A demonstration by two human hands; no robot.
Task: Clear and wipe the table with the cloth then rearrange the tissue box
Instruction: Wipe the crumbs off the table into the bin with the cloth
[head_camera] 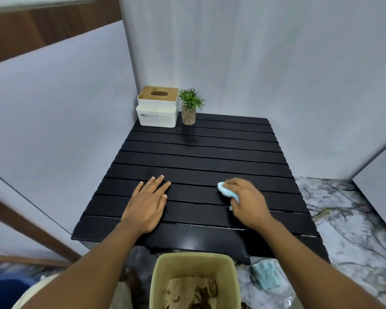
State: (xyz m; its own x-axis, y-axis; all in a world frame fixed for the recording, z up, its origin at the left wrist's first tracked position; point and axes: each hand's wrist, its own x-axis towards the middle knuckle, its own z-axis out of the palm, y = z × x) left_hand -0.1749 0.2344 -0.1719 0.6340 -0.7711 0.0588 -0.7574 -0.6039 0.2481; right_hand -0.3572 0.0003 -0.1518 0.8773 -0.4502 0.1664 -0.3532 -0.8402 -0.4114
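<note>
A black slatted table [210, 157] fills the middle of the view. My right hand [246, 200] presses a light blue cloth [226, 191] onto the table's near right part, fingers closed over it. My left hand [148, 201] lies flat on the near left slats, fingers spread, holding nothing. A white tissue box [157, 108] with a wooden lid stands in the far left corner against the walls. Right beside it is a small green plant [189, 108] in a glass pot.
A beige bin [195, 270] with brown crumpled stuff inside stands on the floor at the table's near edge. A second light blue cloth [265, 276] lies on the marble floor to its right. White walls close in behind and on the left.
</note>
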